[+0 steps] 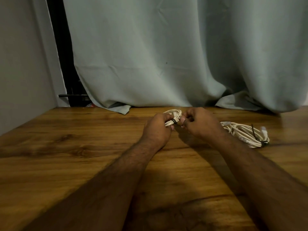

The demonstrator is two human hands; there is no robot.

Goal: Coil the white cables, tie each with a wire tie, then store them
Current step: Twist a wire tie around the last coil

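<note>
Two hands on second coil [174, 115]: left hand [158, 129] grips bundle, right hand [198, 124] seemingly pinches black wire tie [173, 121]; next, cinch; tied coil [245, 135] on surface [66, 147]

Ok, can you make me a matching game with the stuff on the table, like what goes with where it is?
Things:
1. coiled cable in the hands
2. tied cable coil
3. curtain
4. left hand

Places or states:
A. hangs behind the table, hem on its far edge
B. lies alone on the table by the right forearm, black tie on it
C. grips a white coil
D. held up between both hands, dark tie round it

Pairs: 1-D, 2-B, 3-A, 4-C
</note>
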